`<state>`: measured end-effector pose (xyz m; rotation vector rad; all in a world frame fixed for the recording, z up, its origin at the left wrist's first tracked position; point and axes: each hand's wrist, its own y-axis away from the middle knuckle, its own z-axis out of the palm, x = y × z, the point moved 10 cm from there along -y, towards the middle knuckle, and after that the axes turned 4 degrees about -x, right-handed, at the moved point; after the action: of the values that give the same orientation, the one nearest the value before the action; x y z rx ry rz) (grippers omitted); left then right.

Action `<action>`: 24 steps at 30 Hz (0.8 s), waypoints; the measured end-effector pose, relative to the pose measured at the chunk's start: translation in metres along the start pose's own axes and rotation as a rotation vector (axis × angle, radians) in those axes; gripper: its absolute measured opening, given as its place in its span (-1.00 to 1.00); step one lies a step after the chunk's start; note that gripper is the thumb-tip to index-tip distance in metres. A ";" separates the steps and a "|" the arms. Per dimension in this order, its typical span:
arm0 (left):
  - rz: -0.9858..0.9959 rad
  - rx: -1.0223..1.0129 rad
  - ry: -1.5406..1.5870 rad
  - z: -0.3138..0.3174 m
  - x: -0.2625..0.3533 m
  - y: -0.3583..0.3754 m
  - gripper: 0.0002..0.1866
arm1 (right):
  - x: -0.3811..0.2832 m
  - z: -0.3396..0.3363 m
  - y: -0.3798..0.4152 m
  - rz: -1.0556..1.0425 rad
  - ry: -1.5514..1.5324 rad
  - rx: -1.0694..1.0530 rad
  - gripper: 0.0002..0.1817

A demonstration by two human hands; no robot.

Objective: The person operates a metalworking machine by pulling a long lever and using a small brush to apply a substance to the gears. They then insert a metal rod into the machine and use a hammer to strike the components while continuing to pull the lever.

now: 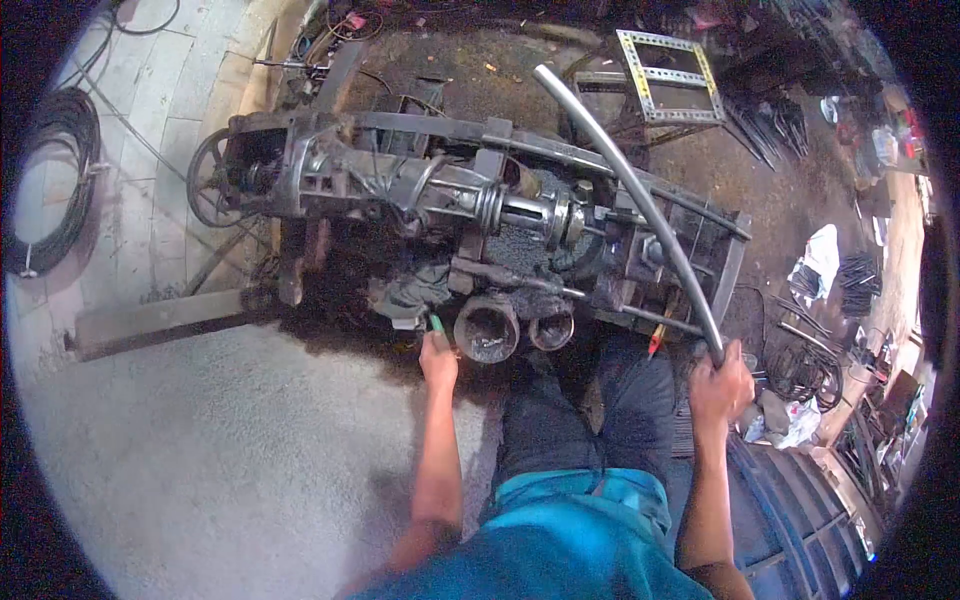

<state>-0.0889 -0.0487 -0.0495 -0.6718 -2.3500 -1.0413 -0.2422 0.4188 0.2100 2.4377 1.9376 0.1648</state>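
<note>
My right hand (pixel 722 385) is closed around the lower end of a long grey metal pipe (pixel 640 195). The pipe rises at a slant over the right end of a greasy machine (pixel 500 205) with a threaded shaft, rods and a handwheel. Beside a dark cloth at the machine's front edge, my left hand (pixel 438 362) is wrapped round a short green-ended thing (pixel 436 323); its lower part is hidden in the fingers. Two round metal cups (pixel 487 330) stand just right of that hand, the larger one with a grimy inside.
A red-tipped tool (pixel 656 341) leans at the machine's front right. Behind stands a perforated metal frame (pixel 672 75). A coil of black cable (pixel 55 180) hangs at the left. Rods and a white bag (pixel 817 262) lie to the right, near a blue ribbed drum (pixel 785 515).
</note>
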 end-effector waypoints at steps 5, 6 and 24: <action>-0.118 0.000 0.109 0.008 0.008 -0.002 -0.69 | 0.006 0.011 -0.003 0.016 -0.034 -0.082 -0.69; -0.122 0.037 0.112 0.006 0.011 -0.002 -0.69 | 0.009 0.014 -0.003 0.033 -0.079 -0.106 -0.73; -0.334 -0.012 0.149 0.007 -0.001 -0.007 -0.71 | 0.001 0.006 -0.007 0.005 -0.084 -0.054 -0.80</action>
<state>-0.0946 -0.0474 -0.0582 -0.1977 -2.3736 -1.2000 -0.2483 0.4214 0.2040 2.3752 1.8675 0.1112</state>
